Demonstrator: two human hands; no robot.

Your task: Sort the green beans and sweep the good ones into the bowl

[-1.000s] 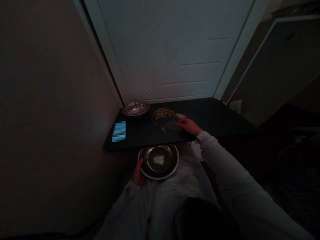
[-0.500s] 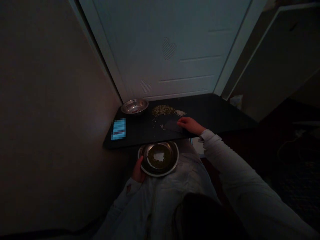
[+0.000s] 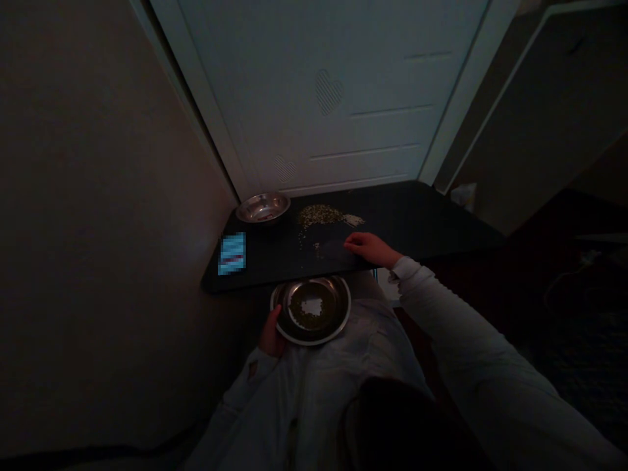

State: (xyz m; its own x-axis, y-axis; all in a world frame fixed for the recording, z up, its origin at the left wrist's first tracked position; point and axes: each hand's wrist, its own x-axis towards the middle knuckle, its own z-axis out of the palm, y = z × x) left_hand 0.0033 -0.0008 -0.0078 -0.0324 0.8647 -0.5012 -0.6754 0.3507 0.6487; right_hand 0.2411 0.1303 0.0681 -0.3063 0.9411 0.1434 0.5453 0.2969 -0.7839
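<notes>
My left hand (image 3: 271, 336) grips the rim of a steel bowl (image 3: 311, 310) held just below the front edge of a black table (image 3: 275, 258). The bowl holds greenish beans with a patch of white grains in the middle. My right hand (image 3: 367, 248) rests on the table with its fingers on a dark flat card (image 3: 336, 248), whose outline is hard to see in the dim light. Beyond the card lies a heap of beans (image 3: 318, 214) with a small white pile (image 3: 354, 220) beside it, and a few loose beans (image 3: 314, 246) near the card.
A second steel bowl (image 3: 263, 207) stands at the table's back left corner. A lit phone (image 3: 231, 253) lies at the left front. A white door (image 3: 333, 98) rises right behind the table, a wall (image 3: 98, 196) to the left. The room is very dark.
My right hand and the card have slid a little to the left and towards the table's front edge. The left hand and its bowl have stayed put.
</notes>
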